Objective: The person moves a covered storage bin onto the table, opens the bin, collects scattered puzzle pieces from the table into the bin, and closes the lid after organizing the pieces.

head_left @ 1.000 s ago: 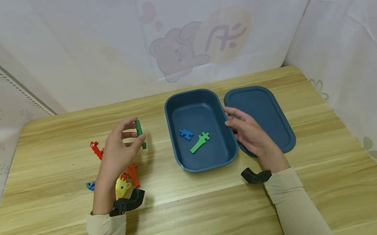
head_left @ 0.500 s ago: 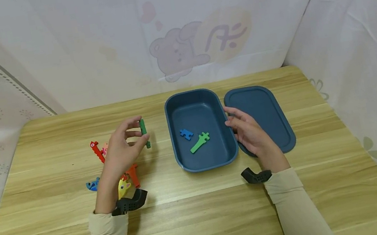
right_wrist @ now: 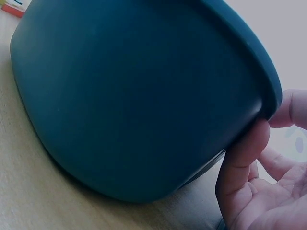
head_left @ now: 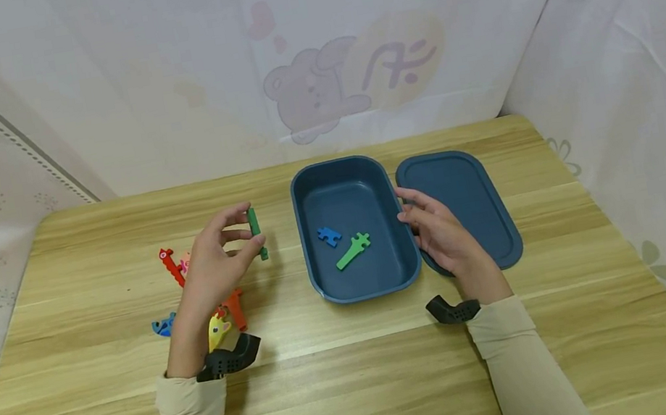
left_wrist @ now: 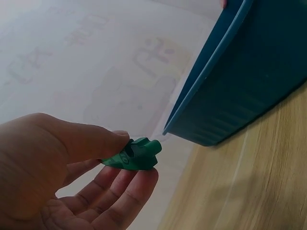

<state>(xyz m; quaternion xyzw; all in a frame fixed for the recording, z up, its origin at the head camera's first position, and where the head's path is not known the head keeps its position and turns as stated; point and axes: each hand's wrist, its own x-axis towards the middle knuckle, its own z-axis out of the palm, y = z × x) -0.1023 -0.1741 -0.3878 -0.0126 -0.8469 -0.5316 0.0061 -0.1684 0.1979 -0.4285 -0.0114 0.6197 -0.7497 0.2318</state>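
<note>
My left hand (head_left: pixel 217 258) pinches a dark green puzzle piece (head_left: pixel 256 233) between thumb and fingers, above the table just left of the dark blue box (head_left: pixel 320 290). In the left wrist view the green piece (left_wrist: pixel 135 154) sits at my fingertips, with the box wall (left_wrist: pixel 249 86) close to the right. A blue piece (head_left: pixel 329 236) and a light green piece (head_left: pixel 352 250) lie inside the box. My right hand (head_left: pixel 435 227) touches the box's right rim, thumb on the wall (right_wrist: pixel 144 105). The lid (head_left: pixel 461 204) lies to the box's right, partly under this hand.
Several loose pieces lie under and behind my left wrist: a red one (head_left: pixel 170 265), a blue one (head_left: pixel 161 327), a yellow one (head_left: pixel 218 330) and an orange one (head_left: pixel 234 308). Patterned cloth walls (head_left: pixel 308 57) close in the wooden table (head_left: pixel 362 379) on three sides.
My left hand has carried the green piece a little to the right, closer to the box. The right hand has stayed on the box rim.
</note>
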